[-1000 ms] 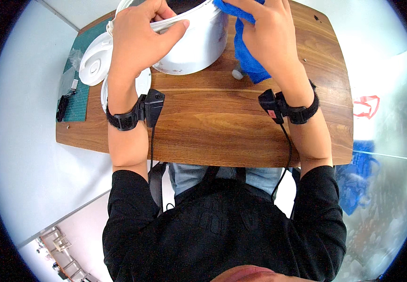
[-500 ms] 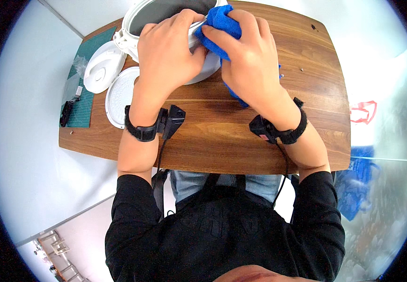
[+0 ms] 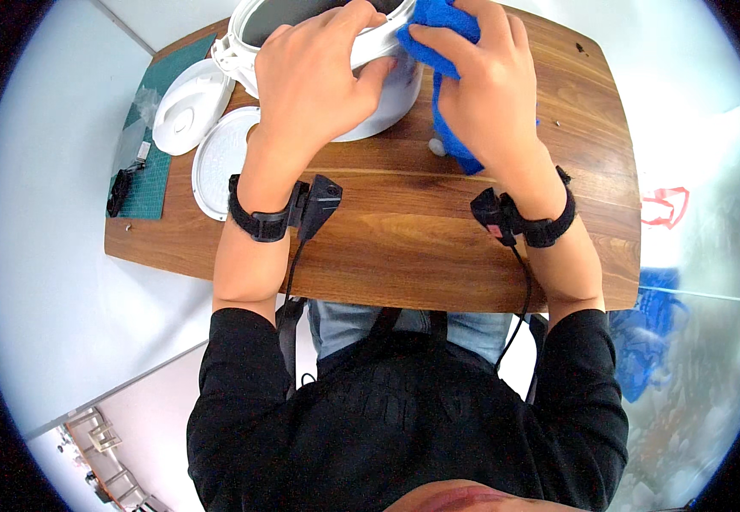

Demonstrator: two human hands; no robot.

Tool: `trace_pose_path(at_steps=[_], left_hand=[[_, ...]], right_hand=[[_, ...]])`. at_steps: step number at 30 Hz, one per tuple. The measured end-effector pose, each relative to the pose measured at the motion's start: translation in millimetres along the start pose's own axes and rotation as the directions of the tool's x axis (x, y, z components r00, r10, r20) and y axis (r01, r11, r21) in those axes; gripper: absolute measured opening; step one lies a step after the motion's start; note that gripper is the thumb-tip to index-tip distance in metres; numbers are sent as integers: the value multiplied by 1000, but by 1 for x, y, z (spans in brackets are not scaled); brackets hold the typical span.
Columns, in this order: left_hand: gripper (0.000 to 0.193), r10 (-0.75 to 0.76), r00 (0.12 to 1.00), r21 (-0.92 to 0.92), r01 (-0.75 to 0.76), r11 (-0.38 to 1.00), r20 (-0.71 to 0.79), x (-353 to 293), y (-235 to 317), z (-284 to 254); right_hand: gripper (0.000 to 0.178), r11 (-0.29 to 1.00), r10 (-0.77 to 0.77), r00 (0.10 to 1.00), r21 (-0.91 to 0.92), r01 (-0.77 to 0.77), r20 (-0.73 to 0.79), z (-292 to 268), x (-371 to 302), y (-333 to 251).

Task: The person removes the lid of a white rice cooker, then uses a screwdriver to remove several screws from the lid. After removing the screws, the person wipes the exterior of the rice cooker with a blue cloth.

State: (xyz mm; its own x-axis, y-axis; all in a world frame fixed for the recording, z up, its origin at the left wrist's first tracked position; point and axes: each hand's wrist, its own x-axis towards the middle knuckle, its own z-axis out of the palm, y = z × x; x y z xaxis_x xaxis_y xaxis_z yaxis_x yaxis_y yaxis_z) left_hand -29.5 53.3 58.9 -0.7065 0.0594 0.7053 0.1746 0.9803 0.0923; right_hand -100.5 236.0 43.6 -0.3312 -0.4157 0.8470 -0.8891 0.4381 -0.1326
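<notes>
A round white rice cooker body (image 3: 400,101), or a pot much like it, stands at the far side of the table with its top open and a grey inside showing. My left hand (image 3: 314,90) is closed over its near rim, thumb against the outer wall. In my right hand (image 3: 494,94) is a bunched blue cloth (image 3: 443,38), pressed to the rim on the right; its loose end hangs down to the tabletop. Left of the cooker lie a white lid (image 3: 184,115) and a round white disc (image 3: 215,175), partly behind my left forearm.
On the wooden table (image 3: 404,230), a green cutting mat (image 3: 150,188) at the left edge bears clear plastic and a black coiled cord (image 3: 118,192). A small pale lump (image 3: 437,148) lies by the cloth's end. Each wrist carries a strapped black device with a cable.
My right hand and the blue cloth have slid right along the rim. The cooker has shifted slightly in view, and my left hand stays on its rim.
</notes>
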Motion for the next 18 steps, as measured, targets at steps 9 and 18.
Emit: trace_pose_path(at_steps=[9,18], left_hand=[[32,23,1000,-17,-23,1000,15,-1,-5,-2],[37,-113,991,-73,118,990,73,0,-6,-5]], right_hand=[[32,999,33,999,-5,-33,33,-5,4,0],[35,999,26,999,-28,-25,33,-4,3,-3]])
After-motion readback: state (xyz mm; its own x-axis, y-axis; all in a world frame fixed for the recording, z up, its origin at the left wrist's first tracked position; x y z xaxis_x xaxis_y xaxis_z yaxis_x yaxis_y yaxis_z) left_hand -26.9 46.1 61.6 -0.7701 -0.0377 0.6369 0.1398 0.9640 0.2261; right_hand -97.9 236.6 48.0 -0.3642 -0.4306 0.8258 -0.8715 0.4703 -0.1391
